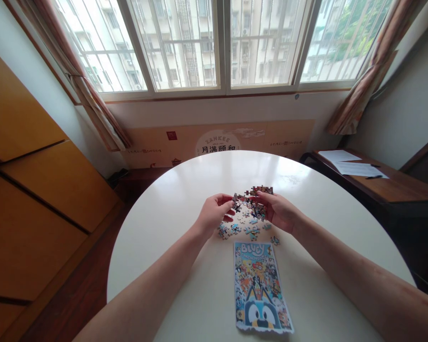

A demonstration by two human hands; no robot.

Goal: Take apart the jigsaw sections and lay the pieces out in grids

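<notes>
- Left hand (pixel 219 209): thumb and fingertips pinched on a dark puzzle cluster (pixel 237 203) by its edge, presumably so the rest stays in sight. Whether the cluster joins the section opposite, one cannot tell.
- Right hand (pixel 278 209): grasping a puzzle section (pixel 264 190), thumb on top, likely to keep the joined pieces from sagging apart.
- Section and cluster: near each other between the hands, above the table's middle, a position that seems to suit close comparison of edges.
- Loose pieces (pixel 252 231): scattered on the near side of the hands, apparently spread there for easy sight and reach.
- Picture sheet (pixel 258 285), lettered "BLUEY": flat between the forearms, facing the person, probably for reference.
- White table (pixel 157 247): rounded, smooth; its pale top presumably makes pieces easy to spot.
</notes>
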